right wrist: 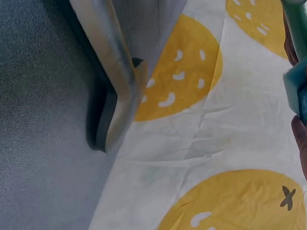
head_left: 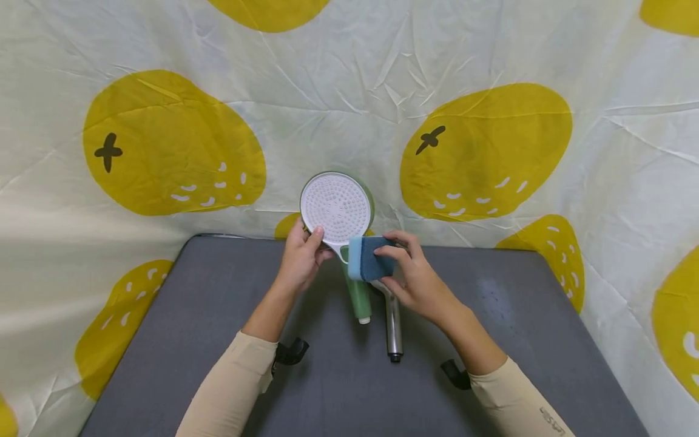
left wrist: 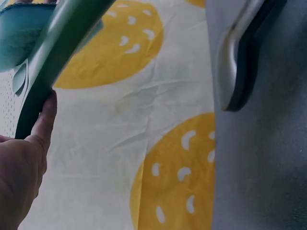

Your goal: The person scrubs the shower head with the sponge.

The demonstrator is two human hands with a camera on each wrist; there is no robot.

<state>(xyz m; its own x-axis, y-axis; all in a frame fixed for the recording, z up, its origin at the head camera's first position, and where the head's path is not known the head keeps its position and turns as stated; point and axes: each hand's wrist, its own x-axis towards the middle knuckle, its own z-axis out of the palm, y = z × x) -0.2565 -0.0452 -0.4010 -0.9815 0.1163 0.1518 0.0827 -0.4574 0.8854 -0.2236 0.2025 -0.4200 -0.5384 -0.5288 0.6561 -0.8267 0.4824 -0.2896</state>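
Note:
My left hand (head_left: 299, 261) grips a green handheld shower head (head_left: 335, 205) at the lower edge of its round face, thumb on the front rim. The pale, nozzle-dotted face is turned toward me, and the green handle (head_left: 357, 297) slants down to the right. My right hand (head_left: 419, 278) pinches a two-tone blue sponge (head_left: 377, 258) between thumb and fingers. The sponge overlaps the neck of the shower head and hides part of it. In the left wrist view, the sponge (left wrist: 23, 36) shows behind the green handle (left wrist: 62, 38).
A silver handheld shower head (head_left: 394, 328) lies on the dark grey table (head_left: 338, 388), its upper end partly covered by the sponge and right hand. A pale cloth (head_left: 338, 73) printed with yellow fruit hangs behind and beside the table.

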